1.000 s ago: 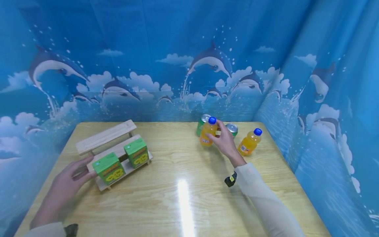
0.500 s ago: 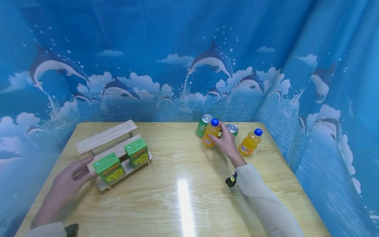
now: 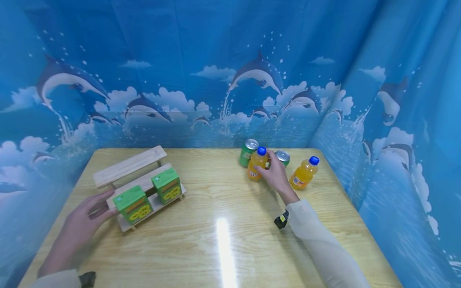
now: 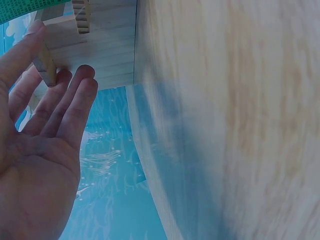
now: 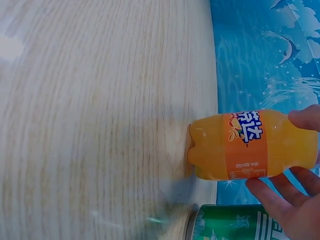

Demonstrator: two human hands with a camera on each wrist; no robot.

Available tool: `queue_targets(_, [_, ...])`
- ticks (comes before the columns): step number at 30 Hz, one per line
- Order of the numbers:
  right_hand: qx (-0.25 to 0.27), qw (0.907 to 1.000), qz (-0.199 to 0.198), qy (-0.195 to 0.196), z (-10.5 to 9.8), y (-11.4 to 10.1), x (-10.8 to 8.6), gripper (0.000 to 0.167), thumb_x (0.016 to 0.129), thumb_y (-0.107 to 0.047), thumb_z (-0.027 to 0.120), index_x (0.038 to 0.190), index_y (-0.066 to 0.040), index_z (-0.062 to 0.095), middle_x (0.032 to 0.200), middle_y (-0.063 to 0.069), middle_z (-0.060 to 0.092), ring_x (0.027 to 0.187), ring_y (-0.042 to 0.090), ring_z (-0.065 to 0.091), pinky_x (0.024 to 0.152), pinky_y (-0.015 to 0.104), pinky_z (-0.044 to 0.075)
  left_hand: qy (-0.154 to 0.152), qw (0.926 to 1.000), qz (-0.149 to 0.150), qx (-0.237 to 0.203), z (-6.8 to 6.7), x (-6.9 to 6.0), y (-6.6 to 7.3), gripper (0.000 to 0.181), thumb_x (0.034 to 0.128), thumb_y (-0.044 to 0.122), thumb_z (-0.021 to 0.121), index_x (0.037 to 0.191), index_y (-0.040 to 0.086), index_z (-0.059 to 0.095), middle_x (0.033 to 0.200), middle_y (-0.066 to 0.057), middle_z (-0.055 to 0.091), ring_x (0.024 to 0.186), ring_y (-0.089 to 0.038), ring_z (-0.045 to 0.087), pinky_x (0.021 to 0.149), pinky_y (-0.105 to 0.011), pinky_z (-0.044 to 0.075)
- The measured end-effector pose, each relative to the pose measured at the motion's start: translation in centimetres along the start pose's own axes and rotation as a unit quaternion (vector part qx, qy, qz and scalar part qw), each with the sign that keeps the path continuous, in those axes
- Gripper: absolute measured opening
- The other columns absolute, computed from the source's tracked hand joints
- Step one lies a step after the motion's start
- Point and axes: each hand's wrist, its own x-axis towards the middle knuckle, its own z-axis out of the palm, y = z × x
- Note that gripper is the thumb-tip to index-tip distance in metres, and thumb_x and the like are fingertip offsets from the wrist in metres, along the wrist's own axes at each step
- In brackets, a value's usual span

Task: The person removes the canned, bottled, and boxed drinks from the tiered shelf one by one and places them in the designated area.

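The right arm reaches forward over the wooden table [image 3: 194, 232], and the right hand [image 3: 276, 175] grips a Fanta bottle [image 5: 245, 145], thumb on one side and bent fingers on the other, spread only as wide as the bottle. Its long axis runs nearly upright: the blue cap [image 3: 261, 151] points up above the thumb, the base down, the label towards the person. Whether the base touches the tabletop is unclear. A green can [image 3: 247, 154] stands beyond the thumb, another can [image 3: 282, 156] just behind the fingers, and a second orange bottle [image 3: 303, 175] right of the hand. The left hand [image 3: 80, 218], thumb apart and fingers loosely extended, touches the end of a wooden rack [image 3: 127, 166]; beside its fingertips sits a green box [image 3: 133, 205].
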Motion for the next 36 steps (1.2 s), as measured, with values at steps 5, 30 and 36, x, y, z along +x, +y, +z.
queue_targets(5, [0.0,1.0,0.005,-0.001,-0.08,-0.1,-0.11,0.072,0.104,-0.018,0.076,0.165,-0.01,0.039,0.161,0.018,0.053,0.144,0.04,0.054,0.12,0.059,0.054,-0.001,1.0,-0.002,0.001,-0.04,-0.01,0.1,0.081,0.1074,0.049,0.068,0.17,0.01,0.035,0.17,-0.037,0.033,0.141,-0.061,0.052,0.11,-0.071,0.051])
queue_targets(30, [-0.011,0.9999,0.004,-0.002,-0.69,-0.49,-0.33,0.077,0.101,-0.023,0.078,0.165,-0.008,0.038,0.165,0.019,0.047,0.143,0.042,0.054,0.121,0.06,0.052,-0.007,1.0,-0.006,0.0,-0.1,0.02,0.15,0.082,0.1076,0.051,0.066,0.171,0.01,0.033,0.171,-0.037,0.03,0.143,-0.062,0.048,0.111,-0.072,0.049])
queue_targets(36, [-0.002,0.9999,-0.013,0.003,-1.01,-0.84,-0.22,0.081,0.099,-0.026,0.082,0.165,-0.009,0.039,0.164,0.02,0.048,0.145,0.043,0.053,0.121,0.063,0.051,0.001,1.0,0.001,0.008,0.01,-0.04,0.15,0.082,0.1071,0.051,0.067,0.17,0.009,0.035,0.17,-0.037,0.032,0.141,-0.063,0.05,0.109,-0.073,0.048])
